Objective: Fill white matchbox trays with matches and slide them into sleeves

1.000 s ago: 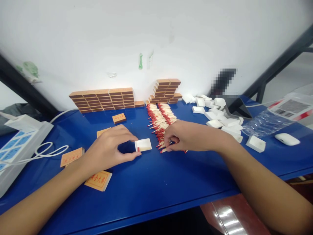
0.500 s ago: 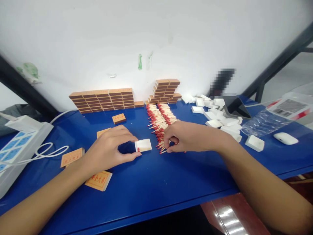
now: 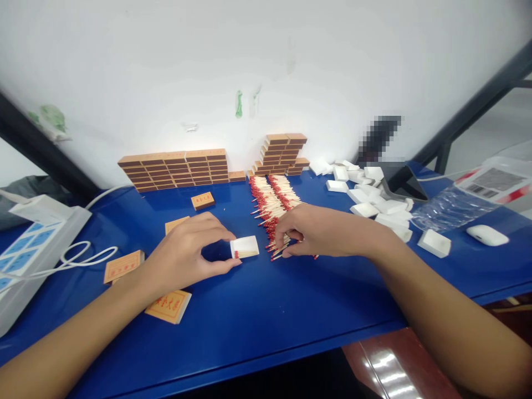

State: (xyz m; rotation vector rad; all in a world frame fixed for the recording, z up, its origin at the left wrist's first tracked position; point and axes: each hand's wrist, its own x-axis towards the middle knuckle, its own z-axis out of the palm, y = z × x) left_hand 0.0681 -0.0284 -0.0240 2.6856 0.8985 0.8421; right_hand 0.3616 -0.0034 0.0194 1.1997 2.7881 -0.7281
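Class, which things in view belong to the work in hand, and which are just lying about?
Likely work: white tray in left hand; match pile at right hand; loose white trays; stacked matchboxes.
Apparently lying about: power strip; plastic packaging; white oval object.

A small white tray (image 3: pixel 245 243), shallow and oblong, faces open side up just left of the heap's near end, a few red-headed matches (image 3: pixel 246 254) lying lengthwise along its near side, heads to the left. The loose matches (image 3: pixel 271 205), pale sticks with red heads, lie heaped on the blue bench (image 3: pixel 257 310) in two long rows, most heads pointing left, the near end partly hidden.
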